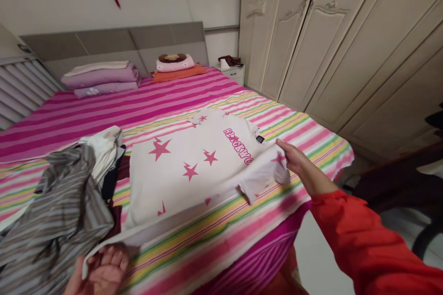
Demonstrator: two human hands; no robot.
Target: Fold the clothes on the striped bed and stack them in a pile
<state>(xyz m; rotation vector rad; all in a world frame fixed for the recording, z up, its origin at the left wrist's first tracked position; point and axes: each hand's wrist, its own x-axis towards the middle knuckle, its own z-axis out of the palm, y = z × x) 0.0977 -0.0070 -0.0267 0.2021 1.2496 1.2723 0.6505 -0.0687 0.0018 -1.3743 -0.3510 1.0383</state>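
- White T-shirt (183, 161), pink stars and lettering: mid-bed, spread on the striped sheet (194, 260), collar to the right, hem to the left. Near edge lifted and folding over.
- Left hand (104, 269): near left, palm up, fingers curled, hem edge caught between thumb and fingers.
- Right hand (294, 156): right of shirt, fingers closed in a pinch on the shoulder/sleeve area.
- Clothes pile (72, 203): left of shirt, grey striped garment on top.
- Lilac bedding (104, 78): folded, far left.
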